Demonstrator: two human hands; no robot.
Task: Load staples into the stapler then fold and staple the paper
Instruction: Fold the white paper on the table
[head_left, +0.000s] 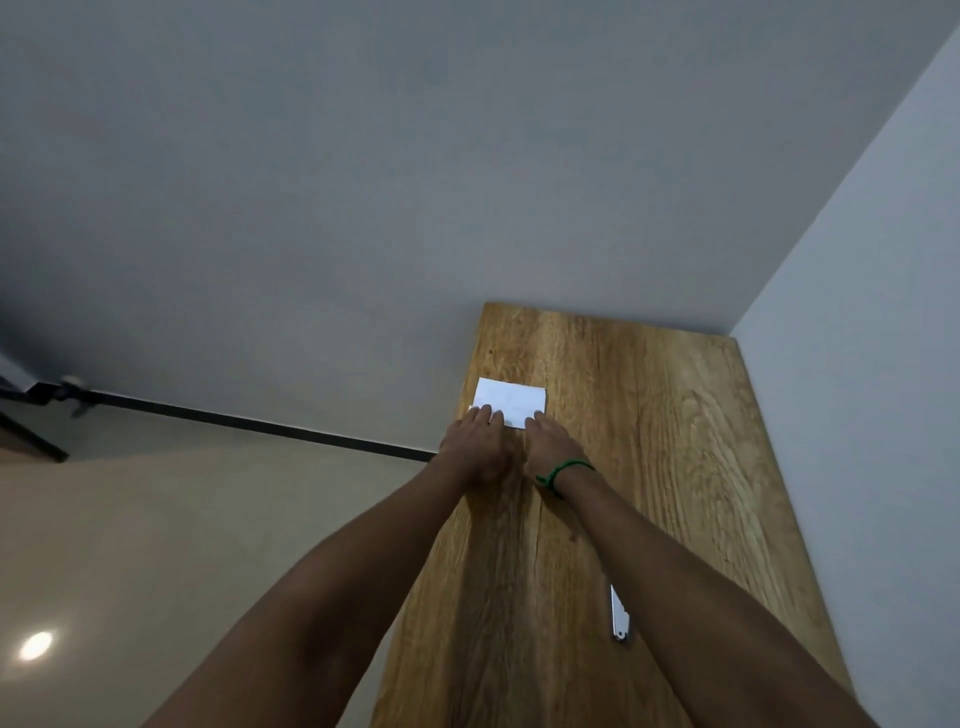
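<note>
A small white folded paper (511, 399) lies flat on the wooden table (649, 441), near its left edge and far from me. My left hand (475, 439) rests palm down with its fingertips on the paper's near left corner. My right hand (553, 441), with a green band at the wrist, presses its fingertips on the near right edge. Both hands lie flat on the sheet and grip nothing. A slim metallic stapler (619, 616) lies on the table close to me, partly hidden behind my right forearm.
The table stands in a corner, with a grey wall behind it and a white wall (857, 312) along its right side. To the left the table edge drops to a pale glossy floor (156, 545) with a dark skirting line.
</note>
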